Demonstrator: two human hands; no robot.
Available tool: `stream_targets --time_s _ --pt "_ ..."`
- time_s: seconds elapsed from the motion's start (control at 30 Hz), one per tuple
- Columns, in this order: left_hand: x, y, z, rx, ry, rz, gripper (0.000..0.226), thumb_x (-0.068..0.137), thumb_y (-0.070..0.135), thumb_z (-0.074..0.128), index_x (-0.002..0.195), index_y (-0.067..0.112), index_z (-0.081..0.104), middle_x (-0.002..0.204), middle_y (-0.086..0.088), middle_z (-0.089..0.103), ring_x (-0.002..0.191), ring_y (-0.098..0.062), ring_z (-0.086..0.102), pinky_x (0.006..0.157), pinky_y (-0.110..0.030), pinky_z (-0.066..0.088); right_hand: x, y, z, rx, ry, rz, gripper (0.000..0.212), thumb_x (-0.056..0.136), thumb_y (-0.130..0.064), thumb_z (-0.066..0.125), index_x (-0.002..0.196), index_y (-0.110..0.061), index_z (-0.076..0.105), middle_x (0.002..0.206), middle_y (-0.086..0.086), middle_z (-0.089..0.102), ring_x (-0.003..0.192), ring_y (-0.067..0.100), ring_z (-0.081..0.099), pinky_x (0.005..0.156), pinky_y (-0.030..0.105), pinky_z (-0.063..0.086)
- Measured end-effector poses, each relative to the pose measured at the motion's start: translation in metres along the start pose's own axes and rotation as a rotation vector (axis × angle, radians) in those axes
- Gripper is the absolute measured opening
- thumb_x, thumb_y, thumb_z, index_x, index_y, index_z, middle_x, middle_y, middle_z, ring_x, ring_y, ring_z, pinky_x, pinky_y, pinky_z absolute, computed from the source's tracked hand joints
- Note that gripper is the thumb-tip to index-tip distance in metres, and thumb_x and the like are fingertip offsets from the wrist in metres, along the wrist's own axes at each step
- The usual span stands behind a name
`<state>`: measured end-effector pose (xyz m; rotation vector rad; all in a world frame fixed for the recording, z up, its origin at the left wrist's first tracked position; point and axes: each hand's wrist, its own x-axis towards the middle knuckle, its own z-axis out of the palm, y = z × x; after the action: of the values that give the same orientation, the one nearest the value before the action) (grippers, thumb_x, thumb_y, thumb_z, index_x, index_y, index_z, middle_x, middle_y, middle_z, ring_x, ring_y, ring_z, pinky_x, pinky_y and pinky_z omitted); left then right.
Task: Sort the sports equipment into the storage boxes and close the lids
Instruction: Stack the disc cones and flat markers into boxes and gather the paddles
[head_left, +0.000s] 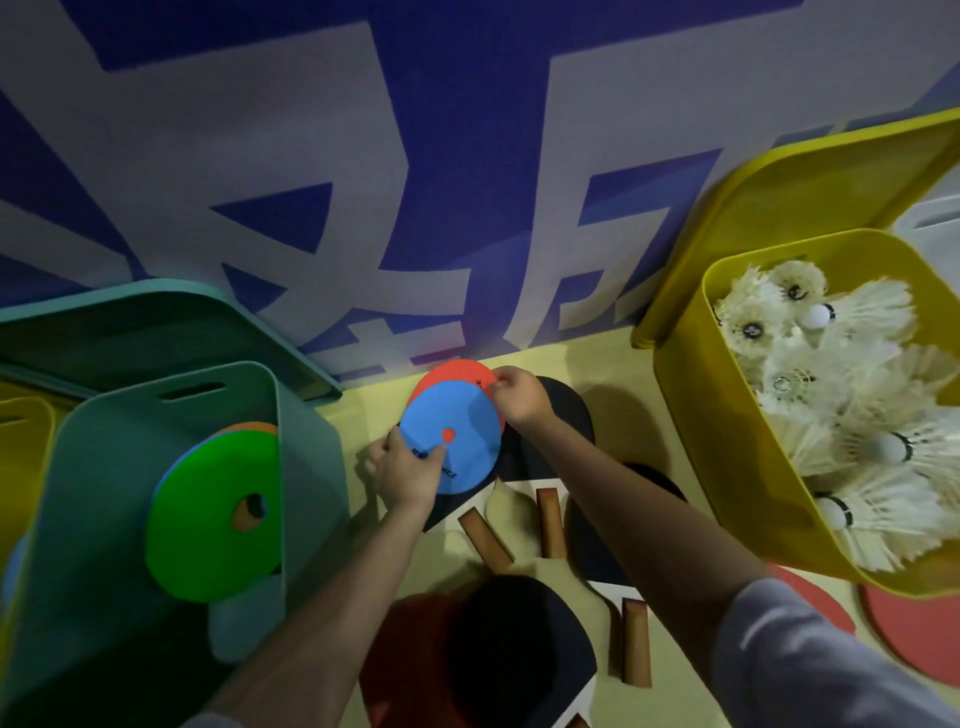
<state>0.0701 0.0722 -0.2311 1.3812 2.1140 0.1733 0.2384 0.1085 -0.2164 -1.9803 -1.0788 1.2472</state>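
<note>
Both hands are engaged on a small stack of flat marker discs lying over the table tennis bats. Left hand (405, 470) is closed lightly on the near-left rim of the blue disc (457, 441), thumb laid across its face close to the centre hole, through which red shows. Right hand (519, 395) is pinched shut on the far-right edge of the red disc (452, 374), which lies beneath the blue one and projects beyond it on the far side. Whether either disc is clear of the bats cannot be told. Directly beneath and nearer than the hands, several bats (545, 457) are heaped, their wooden handles (549, 522) pointing toward the person. Well to the left of the left hand the teal box (306, 467) stands open, a green disc (213, 525) leaning in it with others behind; its lid (156, 322) is raised. Well to the right of the right hand the yellow box (691, 415) is filled with shuttlecocks (831, 364), lid (831, 171) also raised. Risks are judged as follows: the two discs are gripped only at their rims and could slide apart or flex, so one may be dropped on transfer; a bat beneath may be dragged or tipped if a disc catches it; the leaning discs may be knocked over on insertion, which would obstruct closure of the lid.
</note>
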Motion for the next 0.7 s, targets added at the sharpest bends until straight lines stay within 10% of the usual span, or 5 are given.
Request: stream_targets --time_s 0.5,0.7 --pt "-0.010 -0.010 -0.004 0.195 -0.132 0.238 0.081 0.086 0.035 0.067 0.151 0.021 0.022 0.144 -0.011 0.032 0.131 -0.032 0.032 0.105 -0.043 0.036 -0.122 0.066 0.027 0.373 0.235 0.082 0.009 0.097 -0.009 0.044 0.099 -0.014 0.051 0.083 -0.008 0.056 0.077 0.007 0.055 0.061 0.016 0.043" --pt "-0.011 -0.003 -0.010 0.169 -0.159 0.271 0.055 0.077 0.024 0.075 0.126 0.022 0.050 0.128 -0.012 0.042 0.121 -0.034 0.038 0.095 -0.041 0.039 -0.137 0.084 0.030 0.418 0.235 0.097 0.018 0.091 -0.003 0.045 0.094 -0.019 0.053 0.094 0.000 0.061 0.090 0.018 0.060 0.078 0.039 0.054"
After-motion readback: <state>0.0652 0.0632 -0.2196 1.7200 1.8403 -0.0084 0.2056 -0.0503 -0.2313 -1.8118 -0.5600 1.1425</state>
